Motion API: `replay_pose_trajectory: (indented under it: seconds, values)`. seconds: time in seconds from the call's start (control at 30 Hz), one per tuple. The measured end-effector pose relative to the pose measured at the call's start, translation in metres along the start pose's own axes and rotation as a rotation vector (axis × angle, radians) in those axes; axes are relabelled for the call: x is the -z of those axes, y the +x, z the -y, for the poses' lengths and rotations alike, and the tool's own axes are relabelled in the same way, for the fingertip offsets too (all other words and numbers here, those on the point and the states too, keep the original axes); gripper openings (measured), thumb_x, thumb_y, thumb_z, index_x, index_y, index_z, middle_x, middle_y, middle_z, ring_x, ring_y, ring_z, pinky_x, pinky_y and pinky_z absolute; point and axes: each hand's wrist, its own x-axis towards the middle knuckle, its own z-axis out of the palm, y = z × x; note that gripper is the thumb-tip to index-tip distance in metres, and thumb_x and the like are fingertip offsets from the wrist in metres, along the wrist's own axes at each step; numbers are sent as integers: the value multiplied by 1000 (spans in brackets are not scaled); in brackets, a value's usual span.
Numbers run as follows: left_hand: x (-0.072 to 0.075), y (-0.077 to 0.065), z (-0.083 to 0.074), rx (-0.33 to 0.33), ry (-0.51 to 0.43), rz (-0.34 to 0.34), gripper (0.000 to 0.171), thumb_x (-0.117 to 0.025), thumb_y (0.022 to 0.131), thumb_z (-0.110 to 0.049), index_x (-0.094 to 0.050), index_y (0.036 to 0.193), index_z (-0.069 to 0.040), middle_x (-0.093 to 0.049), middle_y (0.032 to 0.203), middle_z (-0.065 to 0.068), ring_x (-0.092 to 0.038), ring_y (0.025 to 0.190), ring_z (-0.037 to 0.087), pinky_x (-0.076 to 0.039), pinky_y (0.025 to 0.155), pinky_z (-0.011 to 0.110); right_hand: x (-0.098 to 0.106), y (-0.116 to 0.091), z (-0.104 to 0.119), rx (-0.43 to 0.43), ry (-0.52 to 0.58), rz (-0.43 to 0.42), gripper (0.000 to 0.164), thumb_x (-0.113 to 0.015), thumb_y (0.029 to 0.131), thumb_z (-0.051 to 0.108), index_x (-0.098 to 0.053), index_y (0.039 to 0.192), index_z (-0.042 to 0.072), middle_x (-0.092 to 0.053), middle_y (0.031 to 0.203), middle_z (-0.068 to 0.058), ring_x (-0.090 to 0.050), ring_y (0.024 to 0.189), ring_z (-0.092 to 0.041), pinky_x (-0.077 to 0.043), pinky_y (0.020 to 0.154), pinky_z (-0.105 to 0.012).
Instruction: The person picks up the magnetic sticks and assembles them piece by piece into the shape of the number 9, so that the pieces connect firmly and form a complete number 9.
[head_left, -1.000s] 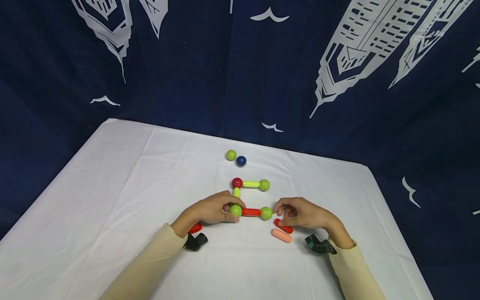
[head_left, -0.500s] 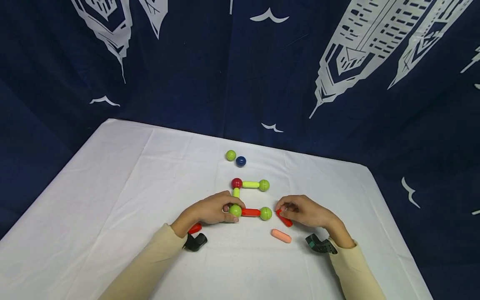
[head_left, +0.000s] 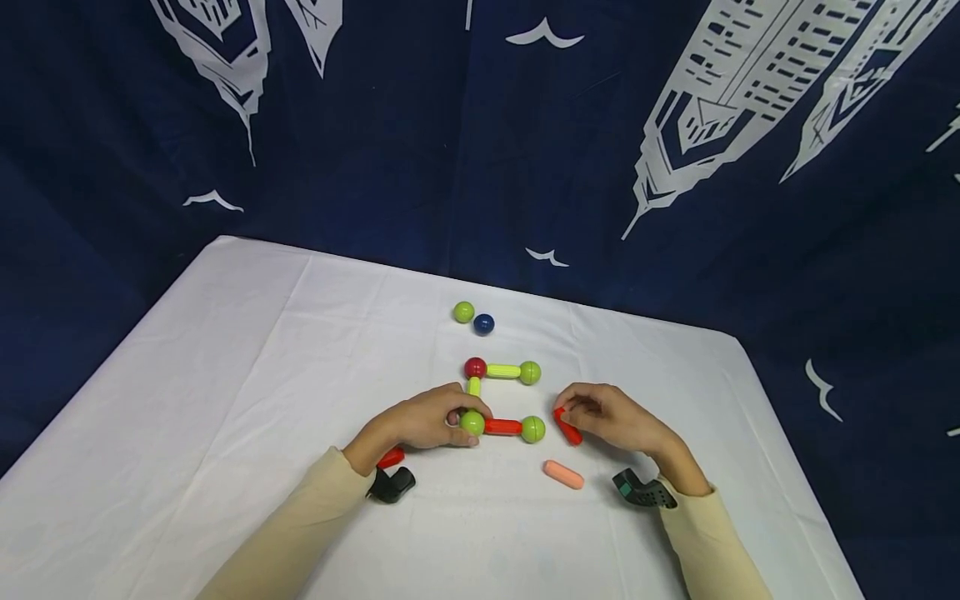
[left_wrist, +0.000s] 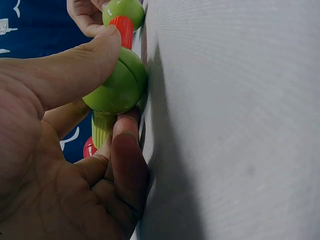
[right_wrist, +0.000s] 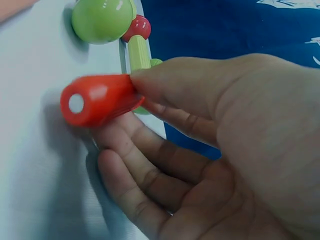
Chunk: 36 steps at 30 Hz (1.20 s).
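Note:
In the head view my left hand (head_left: 427, 418) holds the green ball (head_left: 472, 423) at the near-left corner of a C-shaped build of balls and magnetic rods. The left wrist view shows thumb and fingers around that ball (left_wrist: 122, 82). From it a red rod (head_left: 502, 427) runs right to another green ball (head_left: 533, 429). A yellow-green rod (head_left: 474, 387) leads back to a red ball (head_left: 476, 367), then a second yellow-green rod (head_left: 503, 371) and a green ball (head_left: 530, 372). My right hand (head_left: 615, 417) pinches a loose red magnetic rod (right_wrist: 100, 97), its pale end tip showing.
A salmon-coloured rod (head_left: 563, 474) lies in front of the right hand. Another red piece (head_left: 391, 457) is partly hidden by the left wrist. Behind the build sit a loose green ball (head_left: 463, 312) and a blue ball (head_left: 483, 324) on the white cloth-covered table (head_left: 225, 375).
My right hand has picked the red rod from beside the salmon one and moved it slightly away from me, turning it steeper. The left hand keeps its hold on the corner ball.

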Motion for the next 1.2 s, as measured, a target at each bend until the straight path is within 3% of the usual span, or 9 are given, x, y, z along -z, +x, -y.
replay_pose_trajectory:
  seconds: [0.3, 0.57, 0.7, 1.2]
  values:
    - [0, 2, 0, -20, 10, 0, 34, -76, 90, -23, -69, 122, -20, -52, 101, 1, -49, 91, 15, -41, 77, 27, -5, 10, -5, -83, 233, -134, 22, -63, 99, 12, -61, 119, 4, -65, 107, -13, -64, 86, -21, -52, 77, -25]
    - [0, 3, 0, -20, 15, 4, 34, -76, 90, -23, -68, 123, -20, -52, 100, 0, -49, 90, 14, -41, 77, 27, -13, 24, 2, -165, 453, -295, 30, -59, 101, 13, -54, 124, -5, -56, 117, -18, -69, 89, -16, -58, 82, -29]
    - [0, 3, 1, -6, 10, 7, 34, -76, 90, -23, -68, 123, -20, -52, 101, 0, -49, 91, 14, -41, 77, 27, -17, 29, 5, -186, 509, -306, 32, -59, 100, 11, -52, 126, -7, -56, 112, -14, -68, 88, -13, -59, 82, -29]
    - [0, 2, 0, -5, -8, 2, 34, -75, 90, -22, -68, 123, -20, -53, 103, 1, -50, 90, 14, -41, 76, 27, -31, 34, 12, -169, 531, -256, 35, -60, 101, 13, -53, 128, -7, -59, 111, -13, -67, 92, -13, -58, 84, -31]
